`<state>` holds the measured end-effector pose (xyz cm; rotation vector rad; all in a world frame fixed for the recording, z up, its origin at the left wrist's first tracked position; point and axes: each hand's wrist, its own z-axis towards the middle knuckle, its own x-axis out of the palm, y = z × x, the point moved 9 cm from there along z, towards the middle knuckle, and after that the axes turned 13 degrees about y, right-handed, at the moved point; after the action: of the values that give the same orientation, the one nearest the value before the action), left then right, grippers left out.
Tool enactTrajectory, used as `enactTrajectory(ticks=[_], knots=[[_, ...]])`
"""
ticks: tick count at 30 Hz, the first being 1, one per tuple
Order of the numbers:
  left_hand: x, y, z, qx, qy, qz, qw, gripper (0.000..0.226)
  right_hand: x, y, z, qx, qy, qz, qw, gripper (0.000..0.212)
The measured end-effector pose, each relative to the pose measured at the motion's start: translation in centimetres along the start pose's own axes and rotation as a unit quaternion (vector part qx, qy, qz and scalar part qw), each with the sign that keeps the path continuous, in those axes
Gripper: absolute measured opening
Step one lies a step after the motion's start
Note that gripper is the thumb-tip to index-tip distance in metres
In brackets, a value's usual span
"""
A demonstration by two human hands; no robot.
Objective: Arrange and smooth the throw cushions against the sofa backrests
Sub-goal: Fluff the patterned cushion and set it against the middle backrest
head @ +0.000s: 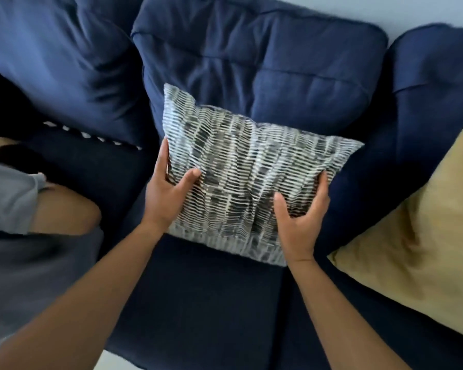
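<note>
Head view: a grey-and-white patterned cushion (249,172) is propped on the middle seat of the navy sofa (198,303), its upper edge leaning against the centre backrest (259,62). The cushion's left edge is clasped by the left hand (166,193), thumb on the front, fingers wrapped behind. The lower right part is gripped by the right hand (300,220), fingers curled into bunched fabric. A mustard cushion (417,231) is seen on the right seat, apart from the hands.
</note>
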<state>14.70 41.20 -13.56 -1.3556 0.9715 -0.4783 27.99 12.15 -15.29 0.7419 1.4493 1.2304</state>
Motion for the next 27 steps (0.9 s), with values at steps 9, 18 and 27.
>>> enactTrajectory(ticks=[9,18,27], knots=[[3.3,4.4,5.8,-0.113,0.126,0.034,0.985,0.094,0.8,-4.1,3.3,0.064,0.129,-0.073,0.987,0.088],[2.5,0.6,7.5,-0.11,0.079,0.06,0.989,0.086,-3.1,-2.5,7.4,0.142,0.067,0.026,0.987,0.076],[2.1,0.1,13.9,-0.174,0.044,-0.076,0.981,0.099,-2.7,-1.2,12.3,0.222,-0.027,0.095,0.97,0.063]])
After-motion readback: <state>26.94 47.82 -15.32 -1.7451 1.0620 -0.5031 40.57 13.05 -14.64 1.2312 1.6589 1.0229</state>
